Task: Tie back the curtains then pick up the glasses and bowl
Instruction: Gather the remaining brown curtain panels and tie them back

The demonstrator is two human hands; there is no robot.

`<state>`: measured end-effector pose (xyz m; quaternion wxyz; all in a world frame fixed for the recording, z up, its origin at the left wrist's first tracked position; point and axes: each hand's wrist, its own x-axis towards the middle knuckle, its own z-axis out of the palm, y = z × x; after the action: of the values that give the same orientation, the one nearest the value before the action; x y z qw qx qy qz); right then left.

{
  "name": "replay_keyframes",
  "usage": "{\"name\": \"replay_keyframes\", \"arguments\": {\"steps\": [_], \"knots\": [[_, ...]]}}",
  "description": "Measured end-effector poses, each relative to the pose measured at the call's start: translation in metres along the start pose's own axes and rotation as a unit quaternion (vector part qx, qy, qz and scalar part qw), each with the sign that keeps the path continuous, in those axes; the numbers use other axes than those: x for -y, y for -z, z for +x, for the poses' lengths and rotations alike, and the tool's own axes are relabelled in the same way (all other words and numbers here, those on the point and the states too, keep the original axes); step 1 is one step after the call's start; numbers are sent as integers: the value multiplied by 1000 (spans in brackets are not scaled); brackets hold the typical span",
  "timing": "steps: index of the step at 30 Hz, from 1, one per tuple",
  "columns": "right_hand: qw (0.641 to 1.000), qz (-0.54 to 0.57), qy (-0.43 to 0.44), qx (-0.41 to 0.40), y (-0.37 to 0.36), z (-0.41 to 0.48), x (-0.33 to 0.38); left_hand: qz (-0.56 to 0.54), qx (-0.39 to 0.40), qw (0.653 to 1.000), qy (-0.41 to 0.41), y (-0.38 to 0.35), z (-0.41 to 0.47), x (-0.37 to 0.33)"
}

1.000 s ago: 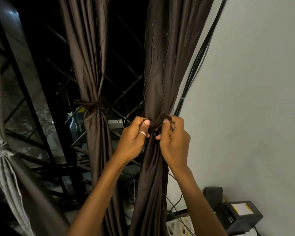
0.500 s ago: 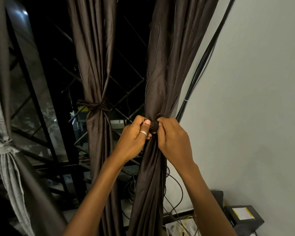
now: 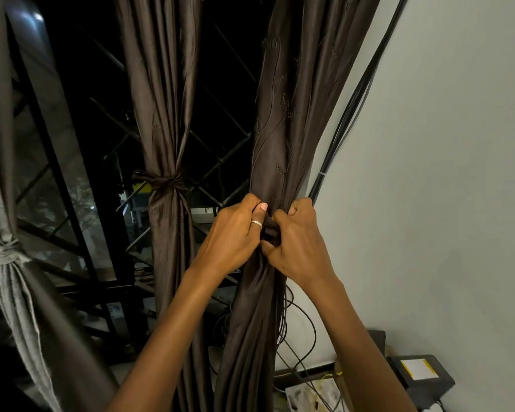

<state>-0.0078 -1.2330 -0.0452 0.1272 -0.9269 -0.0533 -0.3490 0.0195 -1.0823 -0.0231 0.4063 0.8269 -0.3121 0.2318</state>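
Grey curtain [image 3: 9,263]: far left, tied at its waist.
Middle curtain [image 3: 167,114]: brown, bound by a knotted band [image 3: 164,182], apart from both hands.
Left hand [image 3: 235,236]: fingers curled, gripping the gathered right curtain.
Right curtain [image 3: 283,129]: bunched between both hands, hanging just beside the wall.
Right hand [image 3: 298,242]: clenched on the same gather, just beside the left hand.
Cables [image 3: 354,99]: run down between the right curtain and the wall [image 3: 443,173].
Room: bare wall on the right, with a black box [image 3: 419,376] low down.

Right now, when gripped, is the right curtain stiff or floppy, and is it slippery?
Probably floppy: the curtain hangs in soft folds and bunches where the left hand and right hand grip it. Its sheen suggests slippery cloth, so a knot may slip.
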Motion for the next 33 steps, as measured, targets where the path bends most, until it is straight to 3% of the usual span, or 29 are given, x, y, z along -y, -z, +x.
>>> {"name": "replay_keyframes", "arguments": {"steps": [5, 12, 23, 28, 30, 33], "knots": [[997, -72, -7, 12, 5, 9, 2, 1, -18, 1000, 15, -6, 3, -1], [1000, -14, 2, 19, 2, 1, -5, 7, -21, 998, 62, -9, 5, -2], [998, 6, 4, -63, 8, -20, -6, 35, -25, 997, 62, -18, 5, -6], [991, 16, 34, -126, 6, -27, -10, -27, -40, 996, 70, -21, 2, 0], [991, 44, 32, -126, 5, -28, -11, -63, -62, 994, 71, -22, -3, 2], [982, 142, -3, -127, 4, -29, -10, -55, -165, 981, 81, -29, -15, 2]]}}
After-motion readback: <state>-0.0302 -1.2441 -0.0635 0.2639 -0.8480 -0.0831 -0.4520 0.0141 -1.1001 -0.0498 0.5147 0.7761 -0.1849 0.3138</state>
